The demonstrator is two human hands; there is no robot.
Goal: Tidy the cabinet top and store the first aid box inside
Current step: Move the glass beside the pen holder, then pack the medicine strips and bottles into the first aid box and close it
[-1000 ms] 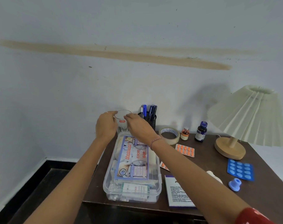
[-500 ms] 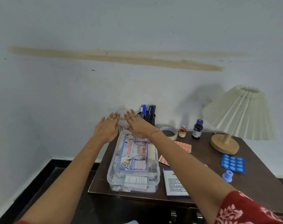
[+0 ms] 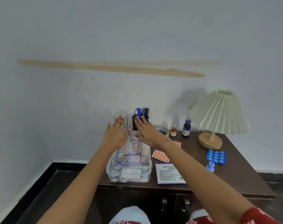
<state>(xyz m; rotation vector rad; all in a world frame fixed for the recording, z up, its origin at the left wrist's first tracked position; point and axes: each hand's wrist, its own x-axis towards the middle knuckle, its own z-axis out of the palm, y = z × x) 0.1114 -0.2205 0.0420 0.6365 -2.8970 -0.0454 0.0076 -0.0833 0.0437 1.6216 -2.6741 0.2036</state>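
Box [image 3: 129,177] rectangular, clear plastic, cylindrical glass [image 3: 125,120] behind

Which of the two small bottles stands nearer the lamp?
The taller dark bottle with the blue cap; the short orange bottle stands farther from the lamp.

A tan streak [image 3: 111,68] marks the pale wall [image 3: 137,29] behind the dark cabinet [image 3: 244,178] and lamp [image 3: 218,113].

Left grip [image 3: 116,136] and right grip [image 3: 147,132] flat, outstretched.
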